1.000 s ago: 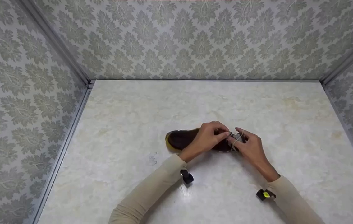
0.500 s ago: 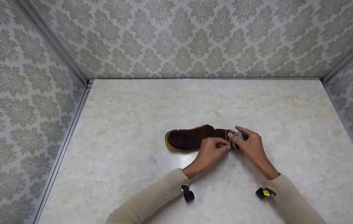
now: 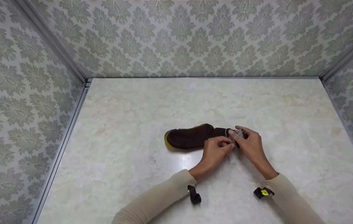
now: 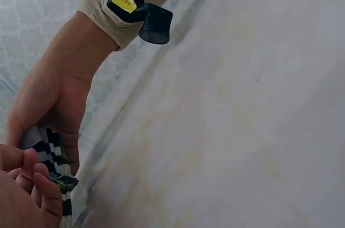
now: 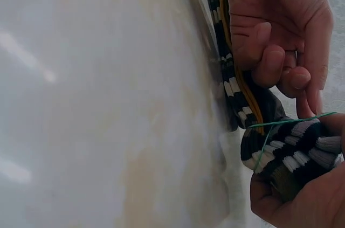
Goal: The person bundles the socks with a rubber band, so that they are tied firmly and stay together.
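A stack of dark maroon socks [image 3: 189, 138] with mustard edges lies on the table, toes to the left. Their striped cuffs [image 5: 302, 150] are bunched at the right end, where my right hand [image 3: 252, 144] grips them. A thin green rubber band [image 5: 291, 121] crosses the cuffs and also runs over the fingers of that hand. My left hand [image 3: 215, 152] is at the near side of the cuffs, thumb and forefinger pinching at the band. In the left wrist view, striped cuffs [image 4: 54, 155] show between both hands. The cuffs' underside is hidden.
The pale marbled table [image 3: 126, 105] spreads around the socks. Patterned wall panels [image 3: 192, 37] stand behind and at both sides, with a grey metal rail [image 3: 61, 46] at the left corner. A small pen-like scribble [image 3: 153, 157] marks the tabletop.
My left hand has come off the top of the socks to their near side and shifted slightly right, uncovering their middle. My right hand has stayed at the cuffs.
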### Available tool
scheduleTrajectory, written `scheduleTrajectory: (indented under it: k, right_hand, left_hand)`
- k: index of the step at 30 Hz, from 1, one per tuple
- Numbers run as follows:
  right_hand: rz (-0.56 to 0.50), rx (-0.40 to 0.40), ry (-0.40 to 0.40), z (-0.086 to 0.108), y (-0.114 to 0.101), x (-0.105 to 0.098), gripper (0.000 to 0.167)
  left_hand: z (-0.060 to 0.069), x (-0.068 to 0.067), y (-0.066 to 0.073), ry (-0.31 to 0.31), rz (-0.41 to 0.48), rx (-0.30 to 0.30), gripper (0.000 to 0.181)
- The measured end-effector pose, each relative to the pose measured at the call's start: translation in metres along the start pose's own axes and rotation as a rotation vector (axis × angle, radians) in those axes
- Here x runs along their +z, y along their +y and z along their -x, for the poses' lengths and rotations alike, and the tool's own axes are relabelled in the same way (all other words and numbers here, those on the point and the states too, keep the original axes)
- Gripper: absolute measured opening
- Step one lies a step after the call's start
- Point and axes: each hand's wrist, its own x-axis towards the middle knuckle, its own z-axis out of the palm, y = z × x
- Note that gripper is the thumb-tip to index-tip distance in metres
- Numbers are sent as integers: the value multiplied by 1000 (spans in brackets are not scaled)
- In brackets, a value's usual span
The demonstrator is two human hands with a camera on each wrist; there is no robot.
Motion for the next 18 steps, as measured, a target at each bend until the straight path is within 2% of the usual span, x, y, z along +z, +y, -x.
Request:
scheduleTrajectory:
  k: [2,4,7,10,12,14,16,18]
  right_hand:
    - [-2,6,-4,0,0,0,68]
    - [-6,9,-9,0,1,-1,68]
    - [-6,4,-15,-1,2,-1,67]
    - [-10,-1,-18,-2,3,-2,66]
    - [-13,-6,-23,-2,5,-3,65]
    - [-19,-13,-32,-2,7,-3,64]
    - [-29,-20,-46,-2,8,-4,64]
    - [-33,-28,-60,-2,9,-5,63]
  left_hand:
    - [0,2,0,-1,55,-15,6]
    - [0,3,-1,-27,134,-42,6]
    - [1,3,-2,-125,276,-98,7]
    - [1,-1,-2,-246,355,-140,10]
    - [0,-4,-2,-309,333,-138,12]
    - [-2,-8,-1,-346,289,-114,13]
    - [-5,-12,1,-355,238,-79,12]
    - [-8,-16,4,-336,215,-39,11]
